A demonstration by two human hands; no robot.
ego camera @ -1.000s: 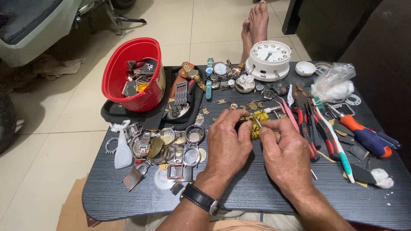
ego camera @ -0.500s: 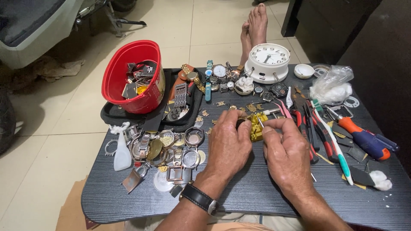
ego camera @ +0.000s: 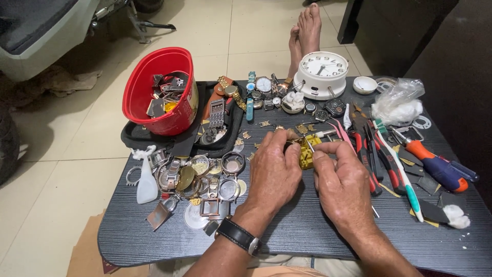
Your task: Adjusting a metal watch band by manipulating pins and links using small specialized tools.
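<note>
My left hand (ego camera: 274,172) rests knuckles-up on the dark table (ego camera: 307,231) and grips a small yellow watch part (ego camera: 306,152) at its fingertips. My right hand (ego camera: 341,182) pinches a thin metal tool (ego camera: 309,143) whose tip meets that yellow part. A dark-strapped wristwatch (ego camera: 238,236) sits on my left wrist. Small gold band links (ego camera: 302,128) lie scattered just beyond my fingers.
A red bucket (ego camera: 164,92) of parts stands in a black tray (ego camera: 138,138) at the left. Watch cases and rings (ego camera: 205,177) are piled left of my hands. A white clock (ego camera: 323,72) stands at the back, and pliers, screwdrivers and a toothbrush (ego camera: 400,164) lie right.
Both hands stay together over the yellow part. My right hand's fingers have shifted slightly and the thin tool now touches the part's top.
</note>
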